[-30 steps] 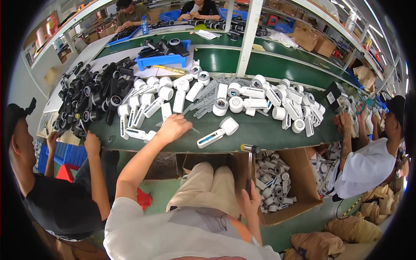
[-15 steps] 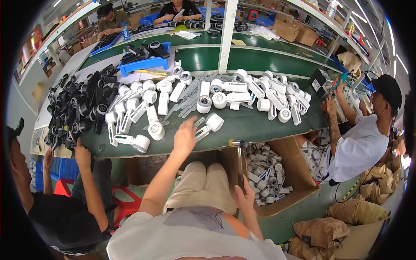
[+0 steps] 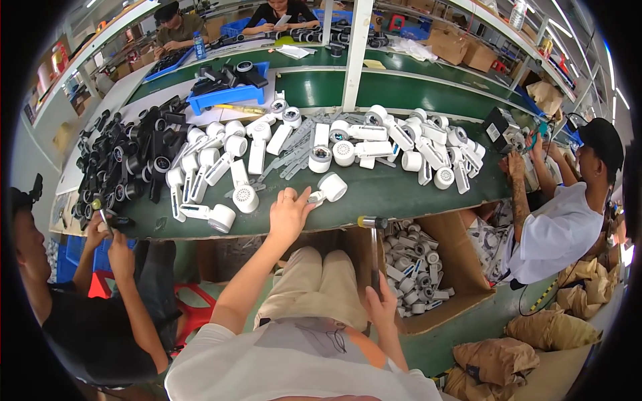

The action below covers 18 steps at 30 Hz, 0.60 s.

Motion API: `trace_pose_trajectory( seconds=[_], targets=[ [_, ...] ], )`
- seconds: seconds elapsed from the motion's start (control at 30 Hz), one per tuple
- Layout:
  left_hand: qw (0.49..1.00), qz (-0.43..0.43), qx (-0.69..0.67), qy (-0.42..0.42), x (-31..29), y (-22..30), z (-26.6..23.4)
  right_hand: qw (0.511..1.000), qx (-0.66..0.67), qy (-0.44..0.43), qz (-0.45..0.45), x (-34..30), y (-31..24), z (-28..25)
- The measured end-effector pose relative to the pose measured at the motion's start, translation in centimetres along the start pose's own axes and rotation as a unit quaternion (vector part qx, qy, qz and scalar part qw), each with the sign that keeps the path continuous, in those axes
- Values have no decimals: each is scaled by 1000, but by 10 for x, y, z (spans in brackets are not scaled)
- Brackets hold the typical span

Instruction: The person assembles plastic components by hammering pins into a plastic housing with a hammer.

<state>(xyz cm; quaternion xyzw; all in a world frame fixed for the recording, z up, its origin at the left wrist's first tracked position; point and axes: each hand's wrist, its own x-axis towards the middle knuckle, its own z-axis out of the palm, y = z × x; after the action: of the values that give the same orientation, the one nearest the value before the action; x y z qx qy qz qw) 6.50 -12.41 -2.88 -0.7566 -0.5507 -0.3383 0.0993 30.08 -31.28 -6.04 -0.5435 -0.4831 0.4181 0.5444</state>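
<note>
The left hand [image 3: 289,212] hides much of the handle of a white handheld fan [image 3: 334,187], toward 8 o'clock from its round head; its fingers' closure is unclear. At 5 o'clock, the right hand [image 3: 382,304] covers the lower end of the mallet [image 3: 374,254]. The dark rim crops a black-shirted co-worker [image 3: 100,327] at 8 o'clock.

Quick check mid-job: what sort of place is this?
Likely a factory workshop: piles of black parts and white parts on the green bench, a cardboard box of more white ones, co-workers on both sides.
</note>
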Motion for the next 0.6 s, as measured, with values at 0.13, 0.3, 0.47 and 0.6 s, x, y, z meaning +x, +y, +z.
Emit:
trace_pose_trajectory(
  seconds=[0.13,0.3,0.47,0.6],
  targets=[
    [999,-49,3,22,4,11,3,999,26,-17,28,3,1,4],
    [998,-55,-2,35,8,15,13,999,24,-29,22,7,3,9],
    [998,-51,-27,24,4,18,9,998,-11,-46,33,14,-1,13],
    [998,-47,-21,41,-1,15,10,995,-73,-72,-8,38,-13,20]
  ],
)
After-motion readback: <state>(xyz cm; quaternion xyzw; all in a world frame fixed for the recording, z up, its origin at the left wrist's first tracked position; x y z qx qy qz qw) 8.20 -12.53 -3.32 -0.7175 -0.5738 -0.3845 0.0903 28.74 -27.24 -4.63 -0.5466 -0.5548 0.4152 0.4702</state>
